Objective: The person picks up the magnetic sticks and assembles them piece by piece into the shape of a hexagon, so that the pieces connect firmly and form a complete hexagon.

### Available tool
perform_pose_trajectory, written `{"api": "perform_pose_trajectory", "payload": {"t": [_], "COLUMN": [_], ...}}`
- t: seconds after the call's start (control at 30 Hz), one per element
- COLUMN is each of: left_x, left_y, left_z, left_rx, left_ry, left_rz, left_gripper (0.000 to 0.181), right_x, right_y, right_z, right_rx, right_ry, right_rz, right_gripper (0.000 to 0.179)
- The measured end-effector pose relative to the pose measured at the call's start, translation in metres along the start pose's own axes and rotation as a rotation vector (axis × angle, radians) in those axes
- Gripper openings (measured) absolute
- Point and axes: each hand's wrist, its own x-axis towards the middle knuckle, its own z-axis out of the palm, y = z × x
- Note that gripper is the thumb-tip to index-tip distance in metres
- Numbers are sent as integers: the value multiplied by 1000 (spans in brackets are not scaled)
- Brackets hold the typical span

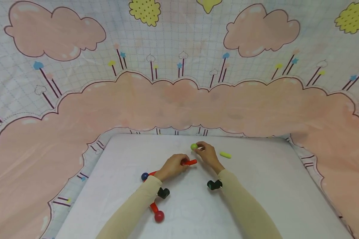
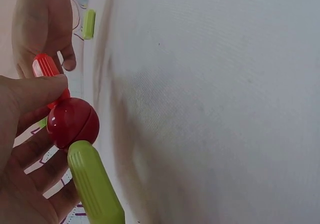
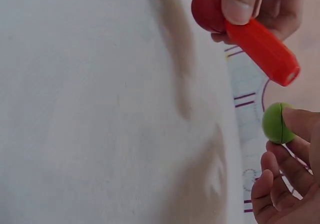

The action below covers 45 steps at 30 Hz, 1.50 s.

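Note:
Between thumb and fingers, my left hand (image 1: 174,166) grips a red rod (image 2: 46,67) where it meets a dark red ball (image 2: 73,123). A yellow-green rod (image 2: 97,184) sticks out from the ball's other side. The red rod's free end (image 3: 285,72) points toward my right hand (image 1: 207,153). That hand pinches a green ball (image 3: 276,123) with thumb and fingertips, a short gap away from the red rod. A groove runs round the green ball in the right wrist view.
A loose yellow-green rod (image 1: 225,155) lies on the white table (image 1: 257,186) right of the right hand. Partly hidden under the left forearm are a blue ball (image 1: 145,176) with a red rod (image 1: 152,173), and nearer, a red ball (image 1: 159,216) on another red rod (image 1: 154,208).

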Motion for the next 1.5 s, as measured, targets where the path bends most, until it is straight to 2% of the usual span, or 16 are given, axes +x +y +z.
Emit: {"api": "perform_pose_trajectory", "payload": {"t": [0.17,0.37,0.67,1.07,1.3,1.5], "left_x": [-1,0,1,1,2,2], "left_y": [-2,-4,-2,-1,-2,-2], "left_z": [0,0,-3,-1,0,1], "left_rx": [-15,-13,-5,-6,15,13], "left_ry": [-6,2,1,4,11,23], "left_rz": [-35,-28,-31,-26,3,17], "left_gripper": [21,22,24,23,20,19], "right_x": [-8,-17,-32,-53,-60,-66], "right_y": [-5,-12,-10,-3,4,7], "right_z": [-13,-28,-38,-37,-33,-28], "right_rx": [6,35,25,-11,-39,-64], "right_ry": [11,37,40,38,43,26], "right_rz": [-36,-69,-51,-67,-112,-98], "right_gripper": [36,36,37,35,33,33]}}
